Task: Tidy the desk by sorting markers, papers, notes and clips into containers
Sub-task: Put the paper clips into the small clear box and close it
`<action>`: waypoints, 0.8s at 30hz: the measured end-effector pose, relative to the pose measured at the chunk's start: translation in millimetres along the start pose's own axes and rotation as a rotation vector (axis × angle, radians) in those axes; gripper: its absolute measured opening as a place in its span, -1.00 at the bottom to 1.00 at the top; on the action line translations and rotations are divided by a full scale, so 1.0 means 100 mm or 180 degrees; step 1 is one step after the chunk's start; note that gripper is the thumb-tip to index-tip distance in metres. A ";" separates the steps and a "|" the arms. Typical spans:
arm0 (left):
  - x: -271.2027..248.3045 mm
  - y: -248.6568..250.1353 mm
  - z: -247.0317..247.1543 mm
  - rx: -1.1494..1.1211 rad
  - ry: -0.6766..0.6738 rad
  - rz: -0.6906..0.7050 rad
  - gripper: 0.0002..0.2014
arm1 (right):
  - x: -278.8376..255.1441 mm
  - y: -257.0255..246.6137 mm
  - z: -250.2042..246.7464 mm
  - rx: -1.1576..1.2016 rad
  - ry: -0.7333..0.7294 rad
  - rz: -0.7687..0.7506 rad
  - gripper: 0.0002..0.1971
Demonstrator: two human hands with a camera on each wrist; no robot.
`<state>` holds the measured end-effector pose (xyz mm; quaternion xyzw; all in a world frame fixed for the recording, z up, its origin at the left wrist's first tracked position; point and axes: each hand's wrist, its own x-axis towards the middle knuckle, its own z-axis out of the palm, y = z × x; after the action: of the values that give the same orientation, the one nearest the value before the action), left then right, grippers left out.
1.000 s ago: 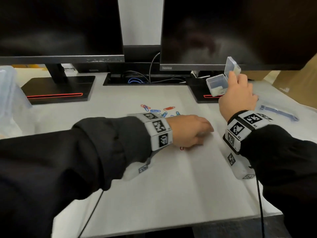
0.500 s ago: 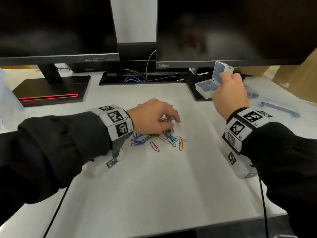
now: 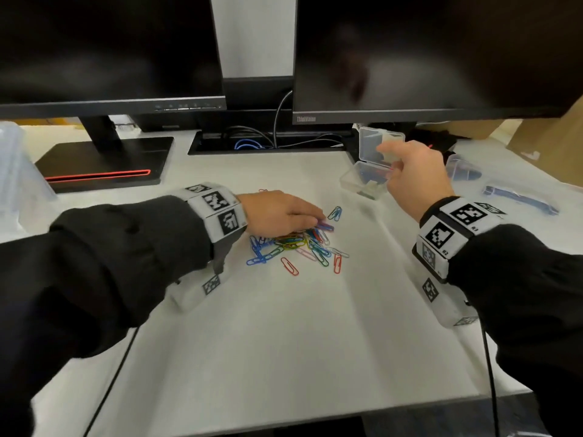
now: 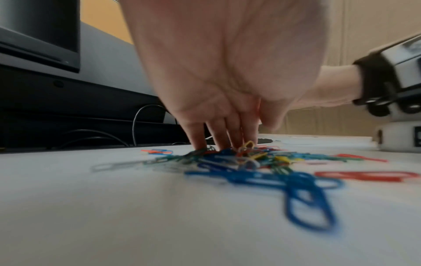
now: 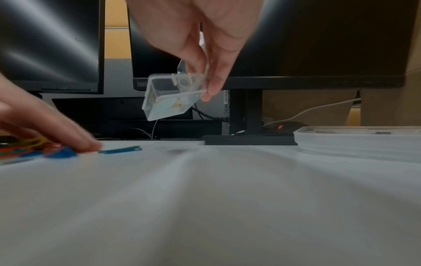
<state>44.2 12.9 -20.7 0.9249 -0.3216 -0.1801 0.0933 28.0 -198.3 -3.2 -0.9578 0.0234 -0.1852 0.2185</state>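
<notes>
A pile of coloured paper clips (image 3: 315, 252) lies on the white desk (image 3: 284, 342), with a few strays around it. My left hand (image 3: 317, 219) lies on the pile's far side. In the left wrist view its straight fingers (image 4: 227, 138) press down on the clips (image 4: 262, 172). My right hand (image 3: 391, 159) pinches a small clear plastic box (image 3: 362, 181) with its hinged lid (image 3: 375, 143) standing open. The box hangs tilted above the desk, to the right of the pile and apart from it. The right wrist view shows that box (image 5: 168, 100) held between thumb and fingers.
Two dark monitors (image 3: 410, 52) on black stands (image 3: 104, 165) close off the back, with cables between them. A clear lidded container (image 3: 463, 168) and a blue item in plastic (image 3: 520, 197) lie at the right. Another clear container (image 3: 12, 171) stands far left. The desk's front edge is near.
My left hand has moved left onto the paper clips, which now lie bunched in one pile. My right hand has brought the open box down and left, closer to the pile.
</notes>
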 end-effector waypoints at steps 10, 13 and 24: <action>-0.29 -0.30 -0.03 -0.0178 -0.0210 -0.0861 0.04 | -0.06 -0.03 0.04 0.0579 -0.0442 -0.0179 -0.59; -0.31 -0.20 0.06 -0.0404 -0.0124 -0.0564 -0.02 | -0.06 -0.04 0.06 0.0628 -0.0632 -0.0222 -0.59; -0.11 -0.04 0.00 -0.0188 -0.0347 -0.0154 -0.01 | -0.04 -0.01 0.06 0.0695 -0.0436 -0.0170 -0.58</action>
<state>38.8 22.9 -19.1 0.9180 -0.2984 -0.2418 0.0984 26.7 -194.3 -9.3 -0.9390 -0.0374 -0.1266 0.3175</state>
